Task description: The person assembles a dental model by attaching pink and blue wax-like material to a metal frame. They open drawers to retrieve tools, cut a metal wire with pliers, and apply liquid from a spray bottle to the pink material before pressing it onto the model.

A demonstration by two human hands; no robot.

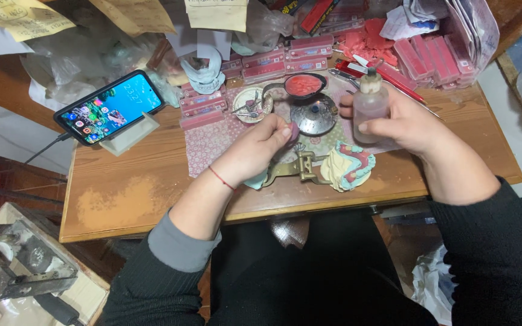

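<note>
My left hand (255, 151) pinches a small reddish-pink piece (293, 130) between its fingertips, just above a brass hinged tool (300, 169) on the wooden table (134, 187). My right hand (409, 124) grips a small clear plastic bottle (370, 104) with a nozzle cap, held upright. Between the two hands lies a round dark metal lid (314, 115). A cream, teal and pink moulded piece (348, 168) rests near the table's front edge, below the bottle.
A smartphone (110, 107) leans on a white stand at the left, its cable trailing off. A dark bowl of red material (303, 86), a small dish with metal bits (251, 105), stacked pink slabs (430, 57), and plastic bags crowd the back. A metal vise (13, 265) sits lower left.
</note>
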